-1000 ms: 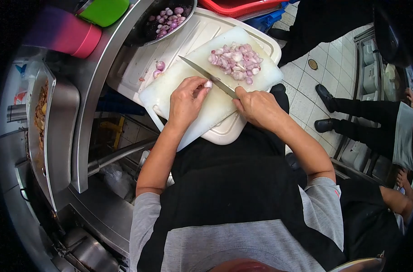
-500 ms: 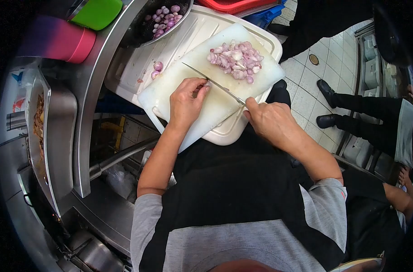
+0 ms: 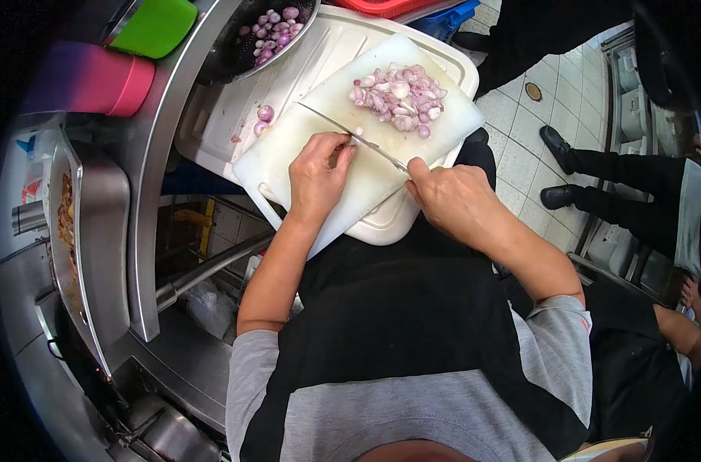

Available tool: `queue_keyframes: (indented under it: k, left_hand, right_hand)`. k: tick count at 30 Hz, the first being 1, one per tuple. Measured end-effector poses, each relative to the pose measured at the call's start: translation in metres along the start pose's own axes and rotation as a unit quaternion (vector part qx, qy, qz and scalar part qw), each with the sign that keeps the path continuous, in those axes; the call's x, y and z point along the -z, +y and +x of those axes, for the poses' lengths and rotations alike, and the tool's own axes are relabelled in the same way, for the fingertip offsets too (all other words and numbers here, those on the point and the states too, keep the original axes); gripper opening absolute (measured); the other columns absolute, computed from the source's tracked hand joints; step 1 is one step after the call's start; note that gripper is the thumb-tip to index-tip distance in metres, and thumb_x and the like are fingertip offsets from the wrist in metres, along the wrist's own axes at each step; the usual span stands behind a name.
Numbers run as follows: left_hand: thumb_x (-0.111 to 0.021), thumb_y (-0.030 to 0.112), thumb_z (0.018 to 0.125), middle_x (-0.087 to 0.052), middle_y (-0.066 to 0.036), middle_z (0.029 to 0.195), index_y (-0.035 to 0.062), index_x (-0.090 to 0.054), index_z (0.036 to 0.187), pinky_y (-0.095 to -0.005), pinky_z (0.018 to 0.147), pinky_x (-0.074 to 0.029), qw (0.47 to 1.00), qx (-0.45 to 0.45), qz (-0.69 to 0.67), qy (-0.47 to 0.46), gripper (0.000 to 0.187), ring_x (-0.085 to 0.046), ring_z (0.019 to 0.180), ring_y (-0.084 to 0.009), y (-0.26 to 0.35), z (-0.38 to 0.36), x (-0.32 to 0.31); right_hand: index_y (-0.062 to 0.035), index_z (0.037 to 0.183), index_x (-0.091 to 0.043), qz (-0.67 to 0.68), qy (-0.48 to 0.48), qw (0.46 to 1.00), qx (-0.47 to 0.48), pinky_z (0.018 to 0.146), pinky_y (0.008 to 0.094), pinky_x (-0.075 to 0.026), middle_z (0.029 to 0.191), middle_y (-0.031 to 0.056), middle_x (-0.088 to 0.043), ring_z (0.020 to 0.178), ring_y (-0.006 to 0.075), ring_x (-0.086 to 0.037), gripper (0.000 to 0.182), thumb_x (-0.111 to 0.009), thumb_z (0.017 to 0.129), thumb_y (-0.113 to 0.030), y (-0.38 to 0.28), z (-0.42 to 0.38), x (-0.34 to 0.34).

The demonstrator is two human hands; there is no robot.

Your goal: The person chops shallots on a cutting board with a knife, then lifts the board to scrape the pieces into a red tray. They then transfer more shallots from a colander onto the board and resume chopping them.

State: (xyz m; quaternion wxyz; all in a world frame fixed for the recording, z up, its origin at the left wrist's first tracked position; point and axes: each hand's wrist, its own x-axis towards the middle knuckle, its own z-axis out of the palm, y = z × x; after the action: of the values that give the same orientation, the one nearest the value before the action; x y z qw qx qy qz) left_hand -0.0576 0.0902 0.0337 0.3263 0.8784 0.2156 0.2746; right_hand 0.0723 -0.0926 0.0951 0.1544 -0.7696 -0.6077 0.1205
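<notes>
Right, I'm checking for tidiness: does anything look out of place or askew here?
Yes: two small purple onions lie loose on the white surface, outside the bowl, with reddish scraps nearby. The cutting board sits askew too, its near corner jutting past the surface's edge.

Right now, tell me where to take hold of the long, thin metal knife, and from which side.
Best by the handle end of the long, thin metal knife, from the picture's lower right, where the right grip wraps it, hiding most of the handle. The blade slants up-left past the left grip to a narrow tip, so that side looks riskier.
</notes>
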Motion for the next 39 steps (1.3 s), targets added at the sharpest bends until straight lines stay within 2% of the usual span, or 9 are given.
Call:
queue_keyframes:
  k: [3, 5, 8, 14, 23, 29, 34, 36, 39]
  left_hand:
    - [-0.074, 0.001, 0.081, -0.07, -0.011, 0.093, -0.0012, -0.069, 0.097, -0.0281, 0.071, -0.056, 1.0, 0.002, 0.001, 0.002, 0.017, -0.07, 0.077, -0.0185, 0.001, 0.0, -0.001]
    - [-0.074, 0.001, 0.081, -0.07, -0.011, 0.093, -0.0012, -0.069, 0.097, -0.0282, 0.071, -0.056, 1.0, 0.005, 0.002, 0.003, 0.017, -0.07, 0.077, -0.0186, 0.001, -0.001, -0.001]
    - [-0.074, 0.001, 0.081, -0.07, -0.011, 0.093, -0.001, -0.069, 0.097, -0.0283, 0.071, -0.056, 1.0, 0.003, 0.005, 0.007, 0.017, -0.07, 0.077, -0.0187, 0.003, -0.002, -0.001]
    - [-0.075, 0.001, 0.081, -0.07, -0.011, 0.094, -0.0005, -0.069, 0.096, -0.0289, 0.07, -0.056, 1.0, -0.008, 0.013, 0.009, 0.017, -0.071, 0.078, -0.0192, 0.001, -0.002, -0.002]
    - [-0.075, 0.001, 0.08, -0.069, -0.012, 0.093, -0.0007, -0.068, 0.095, -0.0292, 0.07, -0.057, 1.0, -0.009, 0.016, 0.017, 0.017, -0.071, 0.078, -0.0197, 0.003, -0.003, -0.002]
    - [-0.076, 0.001, 0.08, -0.069, -0.011, 0.092, -0.0001, -0.067, 0.095, -0.0293, 0.07, -0.056, 1.0, -0.016, 0.019, 0.019, 0.018, -0.071, 0.078, -0.0201, 0.001, -0.004, -0.003]
    - [-0.076, 0.001, 0.079, -0.069, -0.011, 0.092, 0.0, -0.067, 0.095, -0.0291, 0.07, -0.056, 0.999, -0.027, 0.031, 0.022, 0.018, -0.071, 0.078, -0.0199, -0.001, -0.004, -0.003]
    - [-0.074, 0.003, 0.08, -0.068, -0.011, 0.092, 0.0011, -0.066, 0.094, -0.0332, 0.068, -0.057, 0.999, -0.021, 0.017, 0.028, 0.015, -0.07, 0.077, -0.0247, 0.001, -0.004, -0.003]
    - [-0.074, 0.003, 0.08, -0.068, -0.011, 0.092, 0.0011, -0.066, 0.093, -0.0333, 0.068, -0.057, 0.999, -0.02, 0.014, 0.025, 0.015, -0.07, 0.077, -0.0249, 0.001, -0.005, -0.003]
  right_hand:
    - [0.0002, 0.087, -0.052, -0.01, 0.009, 1.0, 0.01, 0.049, 0.0438, -0.053, 0.058, 0.0168, -0.063, 0.058, 0.0336, -0.068, 0.012, -0.052, 0.09, -0.011, 0.004, 0.01, -0.015]
    - [-0.0006, 0.09, -0.049, -0.006, 0.025, 1.0, 0.009, 0.049, 0.0452, -0.05, 0.059, 0.0163, -0.062, 0.056, 0.0351, -0.065, 0.021, -0.057, 0.094, -0.019, 0.007, 0.027, -0.031]
    - [-0.0004, 0.09, -0.049, -0.013, 0.026, 1.0, 0.01, 0.049, 0.045, -0.05, 0.059, 0.0162, -0.062, 0.056, 0.035, -0.065, 0.021, -0.056, 0.095, -0.02, 0.01, 0.041, -0.035]
    - [-0.0003, 0.091, -0.049, -0.007, 0.006, 1.0, 0.012, 0.048, 0.0446, -0.05, 0.058, 0.0156, -0.062, 0.055, 0.0349, -0.065, 0.021, -0.057, 0.095, -0.02, 0.0, 0.006, -0.001]
    - [-0.0007, 0.091, -0.049, -0.009, 0.044, 0.999, 0.023, 0.048, 0.0451, -0.05, 0.058, 0.0154, -0.062, 0.055, 0.035, -0.064, 0.022, -0.058, 0.094, -0.02, 0.011, 0.043, -0.04]
    - [-0.001, 0.091, -0.049, -0.011, -0.001, 1.0, 0.004, 0.048, 0.0456, -0.049, 0.058, 0.0152, -0.061, 0.055, 0.035, -0.065, 0.021, -0.059, 0.093, -0.02, -0.002, 0.007, -0.001]
    - [-0.0011, 0.091, -0.049, -0.006, 0.007, 1.0, 0.002, 0.049, 0.0457, -0.05, 0.058, 0.0154, -0.061, 0.056, 0.0354, -0.065, 0.021, -0.058, 0.094, -0.02, 0.004, 0.021, -0.029]
    - [-0.0011, 0.091, -0.049, -0.014, 0.017, 1.0, 0.004, 0.049, 0.0459, -0.05, 0.058, 0.0156, -0.062, 0.056, 0.0356, -0.065, 0.021, -0.058, 0.094, -0.02, 0.008, 0.034, -0.037]
    - [-0.0011, 0.091, -0.05, 0.003, 0.032, 0.999, 0.006, 0.049, 0.0464, -0.051, 0.058, 0.0162, -0.062, 0.057, 0.036, -0.065, 0.022, -0.058, 0.094, -0.021, 0.007, 0.039, -0.034]
